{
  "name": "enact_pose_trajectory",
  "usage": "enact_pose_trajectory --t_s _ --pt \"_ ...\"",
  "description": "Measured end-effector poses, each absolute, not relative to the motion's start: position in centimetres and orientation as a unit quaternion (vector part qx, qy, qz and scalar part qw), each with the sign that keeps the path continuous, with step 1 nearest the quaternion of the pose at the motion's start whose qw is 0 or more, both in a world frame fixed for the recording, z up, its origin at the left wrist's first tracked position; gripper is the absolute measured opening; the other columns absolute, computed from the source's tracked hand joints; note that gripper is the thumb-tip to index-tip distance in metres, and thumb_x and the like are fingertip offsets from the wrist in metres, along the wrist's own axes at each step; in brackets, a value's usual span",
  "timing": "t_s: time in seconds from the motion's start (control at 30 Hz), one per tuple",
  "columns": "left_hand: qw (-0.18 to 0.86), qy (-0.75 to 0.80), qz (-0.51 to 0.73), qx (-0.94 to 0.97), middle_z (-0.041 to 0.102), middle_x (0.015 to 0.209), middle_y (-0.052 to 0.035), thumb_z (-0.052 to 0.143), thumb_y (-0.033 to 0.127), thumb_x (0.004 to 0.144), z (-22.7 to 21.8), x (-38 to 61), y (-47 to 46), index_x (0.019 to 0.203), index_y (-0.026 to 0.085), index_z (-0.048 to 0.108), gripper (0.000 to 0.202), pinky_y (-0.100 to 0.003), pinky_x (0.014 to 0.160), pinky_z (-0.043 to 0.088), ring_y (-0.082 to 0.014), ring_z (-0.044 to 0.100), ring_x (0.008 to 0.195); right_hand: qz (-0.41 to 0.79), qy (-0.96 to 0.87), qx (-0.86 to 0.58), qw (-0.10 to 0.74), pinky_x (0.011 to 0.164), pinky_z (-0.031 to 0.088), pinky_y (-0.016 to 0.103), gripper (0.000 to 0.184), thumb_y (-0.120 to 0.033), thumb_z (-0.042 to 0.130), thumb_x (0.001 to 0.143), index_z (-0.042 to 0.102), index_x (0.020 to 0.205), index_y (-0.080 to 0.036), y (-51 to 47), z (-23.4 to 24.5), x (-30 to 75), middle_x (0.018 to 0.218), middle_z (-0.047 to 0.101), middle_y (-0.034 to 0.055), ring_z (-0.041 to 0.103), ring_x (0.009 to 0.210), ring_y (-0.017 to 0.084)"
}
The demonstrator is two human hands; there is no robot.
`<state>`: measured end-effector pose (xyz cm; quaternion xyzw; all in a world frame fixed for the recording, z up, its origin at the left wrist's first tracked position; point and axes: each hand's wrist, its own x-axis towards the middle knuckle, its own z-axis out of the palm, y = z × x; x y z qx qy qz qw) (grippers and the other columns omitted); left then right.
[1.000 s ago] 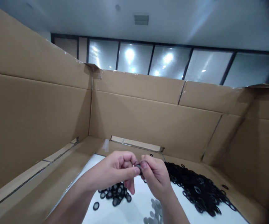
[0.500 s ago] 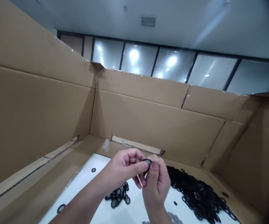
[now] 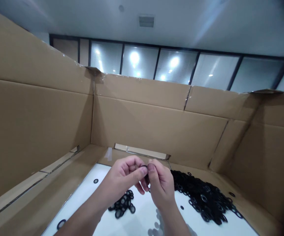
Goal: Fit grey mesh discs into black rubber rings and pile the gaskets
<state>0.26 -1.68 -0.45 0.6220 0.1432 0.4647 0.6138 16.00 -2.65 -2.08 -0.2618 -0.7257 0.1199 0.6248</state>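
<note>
My left hand [image 3: 124, 178] and my right hand [image 3: 160, 186] meet over a white surface [image 3: 142, 218] inside a large cardboard box. Both pinch one small black ring [image 3: 144, 167] between thumbs and fingertips. Below my left hand lies a small heap of black rings with pale centres [image 3: 123, 204]. A big pile of plain black rings [image 3: 201, 196] spreads to the right of my right hand. Several pale grey discs [image 3: 159, 226] lie near my right wrist.
Tall cardboard walls [image 3: 156, 127] close in the left, far and right sides. Single black rings lie loose on the white surface at the left [image 3: 96, 181] and at the bottom left [image 3: 60, 224]. Glass office partitions show above the box.
The view has shifted slightly. My hands stay together on the ring, and have dropped a little lower than half a second ago; the thumbs have turned the ring edge-on.
</note>
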Motion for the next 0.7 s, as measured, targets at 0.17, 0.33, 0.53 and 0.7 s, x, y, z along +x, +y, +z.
enact_pose_trajectory --t_s 0.17,0.33,0.53,0.7 --pt "0.616 0.147 0.446 0.633 0.073 0.07 -0.0024 0.071 0.032 0.093 -0.4 0.2 -1.9 0.085 0.014 0.062 0.022 -0.022 0.067 0.059 -0.0117 0.072 0.065 0.105 -0.728 -0.245 0.632 0.048 0.032 0.022 0.04 -0.028 0.043 0.105 0.043 0.066 -0.021 -2.5 -2.5 15.8 0.055 0.046 -0.0051 0.042 0.047 0.009" --pt "0.617 0.173 0.419 0.644 0.075 0.071 -0.0033 0.072 0.033 0.091 -0.1 -0.7 -1.8 0.087 0.014 0.063 0.021 -0.023 0.068 0.06 -0.0136 0.074 0.069 0.084 -0.73 -0.26 0.626 0.05 0.033 0.023 0.038 -0.026 0.043 0.104 0.044 0.067 -0.021 -2.1 -3.0 16.1 0.057 0.045 -0.0041 0.044 0.05 0.01" --pt "0.598 0.22 0.395 0.662 0.076 0.074 -0.005 0.072 0.033 0.09 0.6 -1.4 -2.4 0.087 0.014 0.064 0.02 -0.025 0.07 0.059 -0.0164 0.075 0.076 0.044 -0.701 -0.273 0.657 0.051 0.035 0.025 0.037 -0.026 0.042 0.104 0.048 0.068 -0.021 -2.2 -3.8 15.3 0.059 0.05 -0.002 0.047 0.05 0.012" --pt "0.56 0.234 0.38 0.698 0.076 0.08 -0.0053 0.069 0.029 0.092 1.3 -3.0 -2.2 0.085 0.015 0.064 0.017 -0.025 0.073 0.056 -0.0159 0.073 0.08 0.112 -0.764 -0.273 0.573 0.049 0.036 0.024 0.042 -0.03 0.04 0.105 0.046 0.064 -0.021 -2.3 -2.7 15.3 0.055 0.049 -0.0028 0.047 0.048 0.011"
